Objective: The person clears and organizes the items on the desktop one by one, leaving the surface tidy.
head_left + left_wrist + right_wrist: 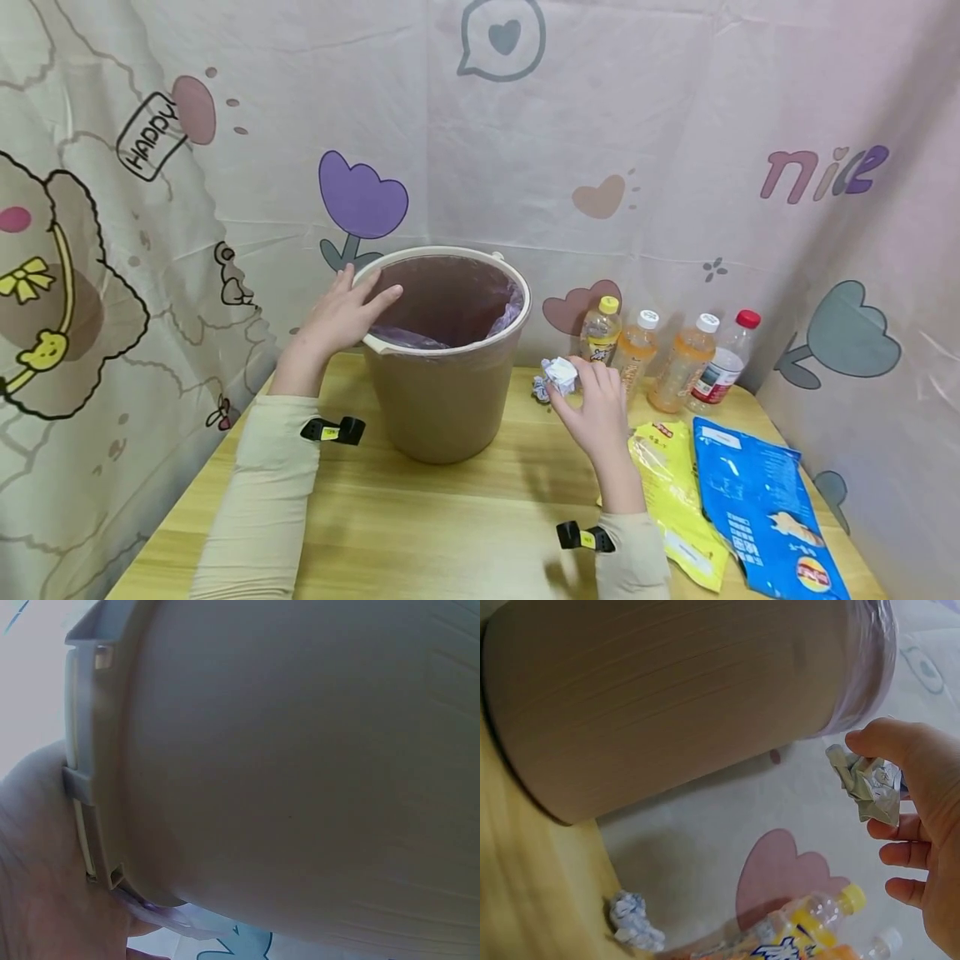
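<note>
A brown trash bin (pixel 442 408) with a pale rim and a thin purple liner stands upright on the table. My left hand (pixel 341 315) rests on the left side of its rim, fingers spread; the left wrist view shows the palm (pixel 45 862) against the rim. To the right of the bin, my right hand (pixel 597 412) pinches a crumpled paper ball (pixel 560 376) between thumb and fingers, above the table. In the right wrist view this paper ball (pixel 870 784) is creased and whitish. A second crumpled paper ball (pixel 635 922) lies on the table beyond it.
Several plastic bottles stand at the back right, including a yellow-capped bottle (pixel 601 329) and a red-capped bottle (pixel 726 362). A yellow chip bag (pixel 675 492) and a blue chip bag (pixel 765 508) lie flat in front of them. A printed curtain (pixel 487 150) hangs behind the wooden table (pixel 420 533).
</note>
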Demonstrator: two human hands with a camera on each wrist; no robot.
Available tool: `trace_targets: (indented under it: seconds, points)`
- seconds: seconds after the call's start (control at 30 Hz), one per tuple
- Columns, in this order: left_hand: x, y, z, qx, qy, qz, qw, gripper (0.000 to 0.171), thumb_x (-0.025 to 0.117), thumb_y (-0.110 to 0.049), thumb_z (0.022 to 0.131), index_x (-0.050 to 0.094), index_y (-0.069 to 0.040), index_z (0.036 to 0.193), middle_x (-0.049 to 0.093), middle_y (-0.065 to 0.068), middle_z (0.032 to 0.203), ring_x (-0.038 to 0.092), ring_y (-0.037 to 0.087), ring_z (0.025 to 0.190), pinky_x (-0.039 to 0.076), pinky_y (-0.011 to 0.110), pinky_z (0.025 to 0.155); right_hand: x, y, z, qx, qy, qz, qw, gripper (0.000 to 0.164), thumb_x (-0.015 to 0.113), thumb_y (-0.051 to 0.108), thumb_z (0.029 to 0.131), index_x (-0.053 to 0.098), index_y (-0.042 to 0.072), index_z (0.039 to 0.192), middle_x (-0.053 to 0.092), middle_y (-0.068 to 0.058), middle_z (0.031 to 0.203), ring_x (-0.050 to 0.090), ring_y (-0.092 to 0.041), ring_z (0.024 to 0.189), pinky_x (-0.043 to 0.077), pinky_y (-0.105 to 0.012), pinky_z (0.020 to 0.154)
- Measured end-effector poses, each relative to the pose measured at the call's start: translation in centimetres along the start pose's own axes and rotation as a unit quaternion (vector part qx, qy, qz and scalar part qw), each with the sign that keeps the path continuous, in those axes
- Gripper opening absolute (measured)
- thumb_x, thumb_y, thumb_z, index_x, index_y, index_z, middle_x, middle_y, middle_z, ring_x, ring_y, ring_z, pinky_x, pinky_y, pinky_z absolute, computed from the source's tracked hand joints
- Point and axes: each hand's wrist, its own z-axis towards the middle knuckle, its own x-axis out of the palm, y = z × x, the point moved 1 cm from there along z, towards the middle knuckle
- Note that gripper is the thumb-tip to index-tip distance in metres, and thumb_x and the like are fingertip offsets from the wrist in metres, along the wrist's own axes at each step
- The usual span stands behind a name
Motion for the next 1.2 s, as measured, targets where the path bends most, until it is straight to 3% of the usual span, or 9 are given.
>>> trace_targets:
  seconds: [0.27,0.6,0.97,1.2]
  points:
    - [0.0,0.2,-0.3,-0.003,0.000,-0.002,1.0000,0.088,0.021,-0.078,0.091,0.011,-0.021,0.158,-0.014,0.019,0.162,-0.006,0.047,0.149,0.005,0.074,0.113,-0.3,0.8,2.7,-0.048,-0.039,0.000,0.998,0.047,0.076,0.032,0.078,0.064,0.009,0.117,0.061,-0.013,0.095,0.049,-0.033,0.088,0.039,-0.047,0.076]
    - [-0.2,0.3,-0.5,-0.003,-0.004,0.003,1.0000,0.088,0.020,-0.077,0.091,0.011,-0.021,0.158,-0.013,0.020,0.162,-0.005,0.048,0.149,0.007,0.074,0.112,-1.4,1.5,5.2,-0.071,-0.073,0.001,0.995,0.047,0.075,0.034,0.079,0.064,0.009,0.117,0.061,-0.015,0.094,0.050,-0.037,0.087,0.039,-0.050,0.073]
    - [0.0,0.3,-0.4,-0.005,-0.001,0.001,1.0000,0.088,0.020,-0.078,0.091,0.010,-0.023,0.158,-0.015,0.017,0.163,-0.006,0.047,0.149,0.007,0.075,0.112,-2.6,1.5,7.0,-0.086,-0.086,-0.004,0.993,0.049,0.074,0.035,0.080,0.063,0.008,0.120,0.060,-0.015,0.098,0.048,-0.037,0.088,0.038,-0.049,0.076]
    - [0.1,0.2,-0.2,-0.003,0.000,-0.002,1.0000,0.089,0.020,-0.079,0.090,0.010,-0.023,0.158,-0.015,0.016,0.163,-0.008,0.045,0.150,0.005,0.076,0.111,-3.2,2.6,8.4,-0.094,-0.087,0.001,0.992,0.047,0.074,0.035,0.080,0.063,0.011,0.119,0.059,-0.013,0.096,0.049,-0.035,0.088,0.038,-0.047,0.074]
